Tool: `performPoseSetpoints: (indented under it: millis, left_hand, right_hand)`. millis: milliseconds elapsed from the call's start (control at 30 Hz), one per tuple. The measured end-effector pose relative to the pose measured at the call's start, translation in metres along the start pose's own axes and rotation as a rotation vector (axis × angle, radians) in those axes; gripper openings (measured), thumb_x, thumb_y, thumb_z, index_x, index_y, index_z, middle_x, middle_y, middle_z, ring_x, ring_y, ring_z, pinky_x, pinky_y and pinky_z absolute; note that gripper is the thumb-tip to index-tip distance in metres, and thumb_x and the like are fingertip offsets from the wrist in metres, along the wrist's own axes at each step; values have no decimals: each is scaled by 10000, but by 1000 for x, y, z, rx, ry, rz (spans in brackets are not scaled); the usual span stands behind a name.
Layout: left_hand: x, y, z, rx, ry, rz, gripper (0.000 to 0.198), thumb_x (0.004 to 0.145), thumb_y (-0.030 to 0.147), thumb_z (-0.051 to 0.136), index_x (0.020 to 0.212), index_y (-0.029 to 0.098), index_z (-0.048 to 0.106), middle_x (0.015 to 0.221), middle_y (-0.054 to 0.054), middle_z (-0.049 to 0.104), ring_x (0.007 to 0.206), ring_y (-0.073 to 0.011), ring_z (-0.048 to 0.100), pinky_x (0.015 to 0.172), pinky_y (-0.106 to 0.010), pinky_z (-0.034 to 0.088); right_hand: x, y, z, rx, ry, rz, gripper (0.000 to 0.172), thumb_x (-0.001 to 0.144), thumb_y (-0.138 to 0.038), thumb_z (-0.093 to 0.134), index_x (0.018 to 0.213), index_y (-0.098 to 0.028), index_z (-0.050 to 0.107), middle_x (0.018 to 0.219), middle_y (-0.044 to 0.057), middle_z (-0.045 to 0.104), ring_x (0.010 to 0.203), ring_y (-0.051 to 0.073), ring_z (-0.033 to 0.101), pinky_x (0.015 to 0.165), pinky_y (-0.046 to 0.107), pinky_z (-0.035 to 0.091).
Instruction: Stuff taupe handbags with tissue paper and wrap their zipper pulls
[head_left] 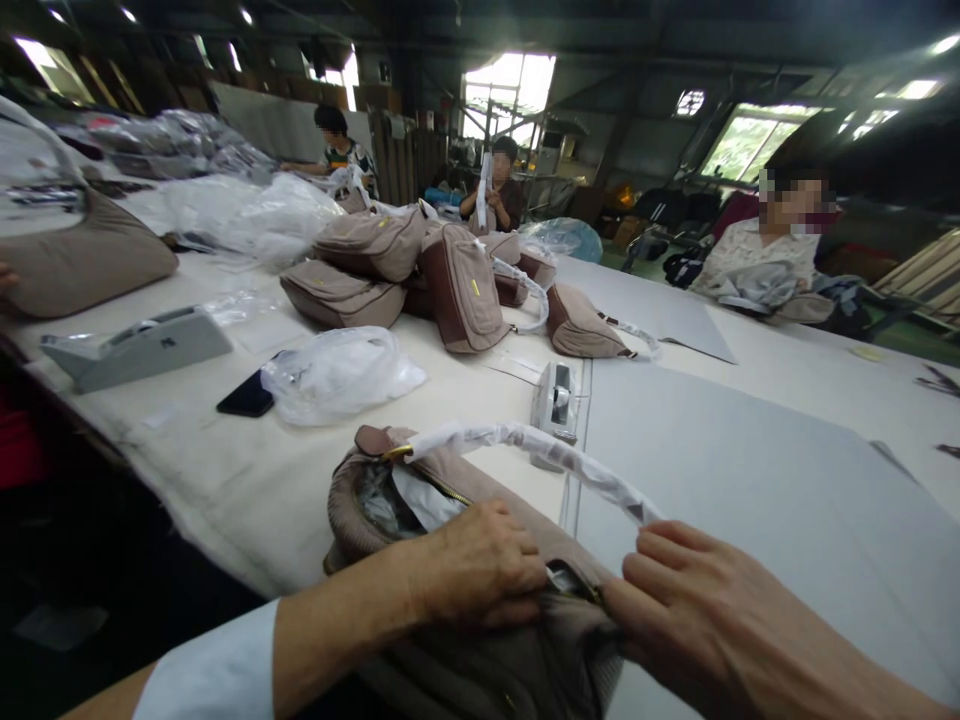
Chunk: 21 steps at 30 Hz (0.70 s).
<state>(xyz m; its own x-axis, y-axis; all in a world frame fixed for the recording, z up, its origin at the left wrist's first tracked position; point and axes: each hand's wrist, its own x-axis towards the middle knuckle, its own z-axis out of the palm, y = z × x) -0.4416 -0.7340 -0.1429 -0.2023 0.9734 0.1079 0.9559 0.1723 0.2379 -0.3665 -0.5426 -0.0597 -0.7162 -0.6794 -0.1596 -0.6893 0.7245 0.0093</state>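
Note:
A taupe handbag point(517, 505) with a gold zipper lies tilted in front of me at the table edge, its top partly unzipped. White filling and clear plastic show inside. Its handle point(525, 438), wrapped in white film, arches up over the bag. My left hand point(480, 565) is closed on the edge of the opening, fingertips curled over the zipper line. At the right end of the bag, my right hand point(690, 600) is closed on the fabric corner by the zipper end and the handle's base. Its fingertips are partly hidden.
Several similar bags point(465, 290) are heaped mid-table. Nearby lie a tape dispenser point(150, 345), a dark phone point(251, 395), a plastic bag point(341, 375), a smaller dispenser point(556, 400) and grey board point(750, 480). Co-workers point(780, 240) sit around; another bag point(90, 255) stands left.

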Motion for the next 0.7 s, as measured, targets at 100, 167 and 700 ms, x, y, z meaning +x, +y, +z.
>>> performPoseSetpoints:
  millis: [100, 167, 700]
  left_hand:
    - [0, 0, 5, 11, 47, -35, 160, 827, 314, 542, 791, 168, 595, 788, -37, 660, 738, -195, 591, 713, -329, 434]
    - [-2, 0, 9, -21, 118, -42, 204, 821, 349, 548, 888, 162, 598, 932, -59, 663, 838, -208, 589, 773, -334, 430]
    - [4, 7, 10, -68, 37, -334, 591, 811, 581, 435, 1267, 205, 464, 1023, -119, 637, 816, -288, 628, 671, -393, 504]
  right_hand:
    - [-5, 7, 3, -58, 95, 8, 105, 801, -176, 587, 774, -228, 500, 709, -12, 606, 589, 165, 524, 599, 318, 349]
    - [-7, 11, 10, -57, 140, 66, 191, 746, -220, 663, 856, -235, 508, 721, -14, 619, 607, 180, 548, 579, 317, 339]
    - [-4, 13, 5, -306, 389, -229, 407, 958, -131, 164, 876, -166, 561, 669, 2, 578, 596, 148, 504, 770, 352, 356]
